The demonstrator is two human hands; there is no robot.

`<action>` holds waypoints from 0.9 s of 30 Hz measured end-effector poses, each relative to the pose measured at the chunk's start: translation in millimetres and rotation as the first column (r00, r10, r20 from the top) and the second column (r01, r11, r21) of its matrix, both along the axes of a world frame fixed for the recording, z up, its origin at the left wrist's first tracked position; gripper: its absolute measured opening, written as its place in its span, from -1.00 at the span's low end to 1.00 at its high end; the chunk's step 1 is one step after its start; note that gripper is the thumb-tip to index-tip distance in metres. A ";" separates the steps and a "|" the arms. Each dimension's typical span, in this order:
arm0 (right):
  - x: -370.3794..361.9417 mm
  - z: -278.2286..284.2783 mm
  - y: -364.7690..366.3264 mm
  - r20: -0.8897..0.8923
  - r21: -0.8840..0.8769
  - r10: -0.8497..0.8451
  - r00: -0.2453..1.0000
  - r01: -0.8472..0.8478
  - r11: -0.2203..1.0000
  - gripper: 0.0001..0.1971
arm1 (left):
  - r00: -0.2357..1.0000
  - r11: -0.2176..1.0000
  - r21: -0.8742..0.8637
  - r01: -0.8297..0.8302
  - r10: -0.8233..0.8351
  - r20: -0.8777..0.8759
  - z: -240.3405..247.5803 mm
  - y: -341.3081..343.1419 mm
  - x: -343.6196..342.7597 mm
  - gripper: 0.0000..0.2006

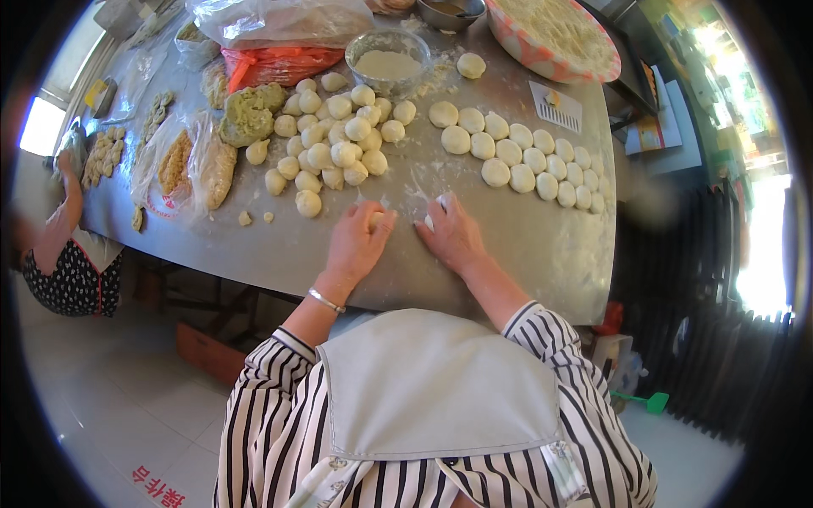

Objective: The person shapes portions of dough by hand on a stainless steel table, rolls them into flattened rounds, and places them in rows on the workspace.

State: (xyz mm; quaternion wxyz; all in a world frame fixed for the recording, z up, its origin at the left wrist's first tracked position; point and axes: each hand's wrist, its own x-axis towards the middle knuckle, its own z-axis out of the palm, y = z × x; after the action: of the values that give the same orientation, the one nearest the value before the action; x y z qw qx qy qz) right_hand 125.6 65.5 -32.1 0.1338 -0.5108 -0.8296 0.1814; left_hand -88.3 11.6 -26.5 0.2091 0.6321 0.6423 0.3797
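Observation:
At the near edge of the metal table, my left hand (359,240) curls over a pale dough ball (375,220), which peeks out between thumb and fingers. My right hand (455,239) cups another dough ball (429,223), whiter with flour; most of it is hidden under the palm and fingers. Beyond my left hand lies a loose heap of round dough balls (343,154). To the right, smooth flattened dough rounds (509,152) sit in slanting rows.
A clear bowl of flour (388,64) stands behind the heap, beside a red plastic bag (275,66). A greenish dough lump (251,115) and bagged crumbly filling (175,163) lie left. A large patterned basin (559,38) sits far right. Another person's arm (68,199) reaches in at far left.

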 end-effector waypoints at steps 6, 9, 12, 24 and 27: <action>51.0 -2.7 -36.8 -0.076 0.107 -0.141 0.987 0.148 0.983 -0.76 | 0.996 0.997 -0.008 0.074 -0.075 -0.056 5.6 -4.7 18.9 -0.73; 74.5 9.1 -52.8 -0.106 0.028 -0.228 0.968 0.232 0.972 -0.76 | 0.991 0.989 -0.079 0.128 -0.129 -0.017 7.6 -10.7 24.8 -0.71; 83.9 18.1 -65.4 -0.068 0.097 -0.168 0.983 0.174 0.980 -0.77 | 0.980 0.982 -0.076 0.172 -0.178 -0.083 6.1 -15.7 33.3 -0.73; 91.9 17.8 -66.0 0.021 0.169 -0.040 0.999 0.036 0.985 -0.54 | 0.941 0.963 -0.155 0.222 -0.253 -0.224 8.4 -9.3 37.4 -0.56; 90.2 53.3 -73.3 0.143 0.120 -0.047 0.989 0.030 0.992 -0.37 | 0.900 0.948 -0.223 0.227 -0.291 -0.324 41.0 -17.4 37.2 -0.36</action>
State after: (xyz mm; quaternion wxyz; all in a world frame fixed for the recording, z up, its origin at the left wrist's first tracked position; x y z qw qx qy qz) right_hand 215.8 -7.8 21.2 0.1061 -0.5300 -0.8363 0.0920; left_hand -51.1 -5.9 14.5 0.1954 0.7485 0.6106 0.1693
